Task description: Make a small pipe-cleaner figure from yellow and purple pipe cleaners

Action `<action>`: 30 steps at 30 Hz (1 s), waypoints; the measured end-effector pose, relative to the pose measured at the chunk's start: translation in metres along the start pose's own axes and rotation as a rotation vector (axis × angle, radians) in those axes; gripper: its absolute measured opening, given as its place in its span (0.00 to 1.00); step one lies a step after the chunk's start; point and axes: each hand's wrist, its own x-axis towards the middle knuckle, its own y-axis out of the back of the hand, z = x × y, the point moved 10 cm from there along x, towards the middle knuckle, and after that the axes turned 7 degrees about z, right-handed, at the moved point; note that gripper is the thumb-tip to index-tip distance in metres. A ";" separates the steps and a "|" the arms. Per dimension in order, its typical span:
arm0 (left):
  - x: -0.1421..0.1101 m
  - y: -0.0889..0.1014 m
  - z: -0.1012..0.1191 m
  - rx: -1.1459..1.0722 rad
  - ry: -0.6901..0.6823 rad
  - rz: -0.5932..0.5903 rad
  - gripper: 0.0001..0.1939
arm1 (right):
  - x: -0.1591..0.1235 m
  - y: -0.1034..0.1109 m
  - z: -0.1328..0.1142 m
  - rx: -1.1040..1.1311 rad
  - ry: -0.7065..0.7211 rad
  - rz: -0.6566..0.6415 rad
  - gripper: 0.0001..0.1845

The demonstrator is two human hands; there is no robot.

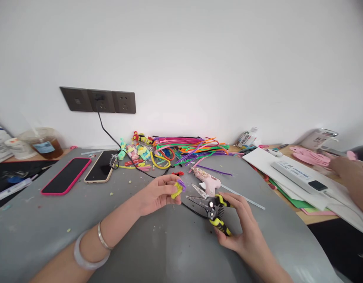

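1 left hand pinches a yellow-purple piece (end probably bared for access); right hand, loosely curled, holds spread pliers.

Left of frame: two phones lie side by side on the tabletop — a cup stands behind them. Upper left: wall sockets. Centre: pipe cleaners lie behind a glue gun; pliers, in the right hand, sit before it. Right: a device rests on paper sheets.
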 end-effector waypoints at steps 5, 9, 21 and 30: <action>-0.001 -0.003 -0.009 0.026 0.050 -0.054 0.15 | -0.002 -0.003 -0.003 0.038 -0.015 0.022 0.34; -0.001 -0.002 -0.009 0.016 0.048 -0.051 0.15 | -0.003 -0.005 -0.004 0.062 -0.045 0.029 0.33; -0.002 -0.006 -0.011 0.031 0.058 -0.091 0.14 | -0.004 -0.007 -0.002 0.078 -0.082 0.022 0.34; -0.001 -0.005 -0.008 0.007 0.026 -0.071 0.14 | -0.005 -0.005 -0.002 0.067 -0.081 0.037 0.34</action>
